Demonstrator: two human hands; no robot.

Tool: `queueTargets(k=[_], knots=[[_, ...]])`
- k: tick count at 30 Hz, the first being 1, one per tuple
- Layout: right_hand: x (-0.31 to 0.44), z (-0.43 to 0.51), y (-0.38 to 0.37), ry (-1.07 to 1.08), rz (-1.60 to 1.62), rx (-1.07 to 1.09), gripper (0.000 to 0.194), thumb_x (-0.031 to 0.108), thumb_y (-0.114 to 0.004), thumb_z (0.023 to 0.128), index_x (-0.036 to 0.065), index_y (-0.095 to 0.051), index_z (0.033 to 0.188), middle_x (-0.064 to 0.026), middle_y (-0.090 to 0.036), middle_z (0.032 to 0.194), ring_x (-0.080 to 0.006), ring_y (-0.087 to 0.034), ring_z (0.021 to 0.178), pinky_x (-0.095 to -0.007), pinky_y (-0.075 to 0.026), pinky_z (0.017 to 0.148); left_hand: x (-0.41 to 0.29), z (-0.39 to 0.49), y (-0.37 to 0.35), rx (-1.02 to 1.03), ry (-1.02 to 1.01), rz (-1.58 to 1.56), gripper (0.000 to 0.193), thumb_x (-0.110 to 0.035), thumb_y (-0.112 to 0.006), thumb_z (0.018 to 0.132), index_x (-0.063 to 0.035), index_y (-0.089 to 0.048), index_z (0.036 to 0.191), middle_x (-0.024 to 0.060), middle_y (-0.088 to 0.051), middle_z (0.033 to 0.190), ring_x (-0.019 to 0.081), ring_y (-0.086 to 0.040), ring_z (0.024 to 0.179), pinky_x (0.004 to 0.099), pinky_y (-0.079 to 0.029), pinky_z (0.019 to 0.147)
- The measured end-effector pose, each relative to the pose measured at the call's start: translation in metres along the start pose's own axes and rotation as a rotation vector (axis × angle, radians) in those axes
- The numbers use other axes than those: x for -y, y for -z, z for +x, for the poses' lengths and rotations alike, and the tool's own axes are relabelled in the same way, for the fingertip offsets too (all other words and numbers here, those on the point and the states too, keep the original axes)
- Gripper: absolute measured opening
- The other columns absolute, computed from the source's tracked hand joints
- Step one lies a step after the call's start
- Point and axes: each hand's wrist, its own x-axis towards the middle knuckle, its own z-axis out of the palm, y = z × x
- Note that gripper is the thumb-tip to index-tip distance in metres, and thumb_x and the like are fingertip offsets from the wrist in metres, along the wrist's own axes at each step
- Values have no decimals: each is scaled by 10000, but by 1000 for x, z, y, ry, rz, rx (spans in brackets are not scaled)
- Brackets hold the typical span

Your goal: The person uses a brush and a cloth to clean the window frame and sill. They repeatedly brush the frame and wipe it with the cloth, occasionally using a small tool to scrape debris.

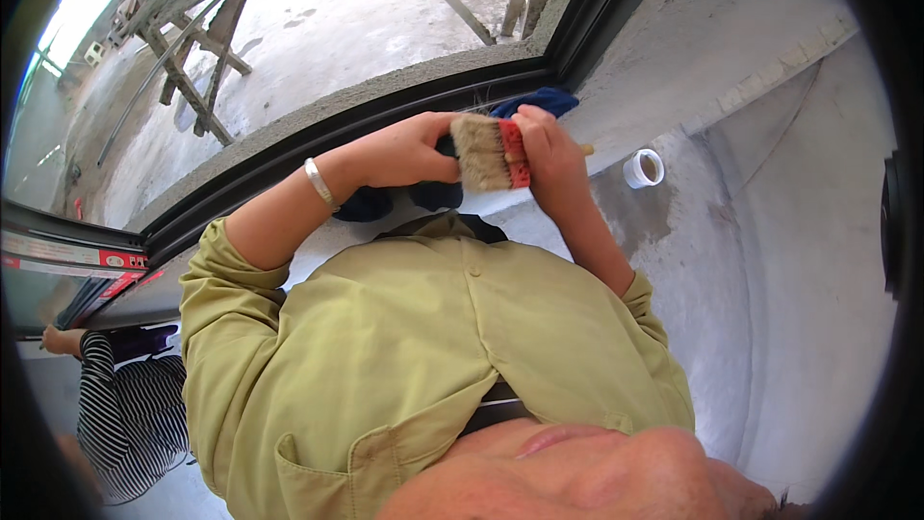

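A wide bristle brush [485, 153] with pale bristles and a red band is up in front of my chest, its bristles pointing left. My right hand [554, 159] is closed around it near the red band, and a thin yellowish end sticks out beyond the fingers. My left hand [415, 148], below a silver bracelet, is at the bristle side, its fingers partly hidden; something dark shows between thumb and fingers, too covered to name. Just behind the hands, a blue cloth [538, 101] lies on the window sill.
A black window frame [346, 123] runs across in front of me, with wooden trestles [191, 90] outside. A white plastic tub [643, 169] stands on the floor to the right, by a damp patch. At lower left is a co-worker in a striped top [133, 419].
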Motion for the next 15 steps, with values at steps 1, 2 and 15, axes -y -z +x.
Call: queueTargets(k=[1, 2, 15], knots=[[7, -2, 0, -4, 16, -2, 293, 15, -570, 777, 5, -530, 1068, -191, -582, 1107, -361, -600, 971, -384, -507, 817, -4, -5, 2, 15, -29, 8, 512, -66, -658, 810, -3, -482, 1286, 36, -569, 1199, 88, -493, 1070, 259, -383, 974], [12, -3, -2, -6, 36, -8, 292, 16, -571, 777, 4, -531, 1066, -191, -582, 1108, -359, -601, 972, -382, -508, 816, -8, -11, 4, 20, -40, 29, 519, -66, -657, 806, -2, -480, 1290, 38, -569, 1202, 89, -492, 1074, 260, -382, 976], [-11, 6, -16, -276, 299, -112, 244, -3, -619, 758, 22, -547, 990, -163, -598, 1009, -333, -591, 924, -356, -481, 798, -52, 47, 10, 41, 307, 511, 290, -123, -627, 766, 31, -576, 1006, 115, -643, 856, 196, -582, 751, 336, -466, 714]])
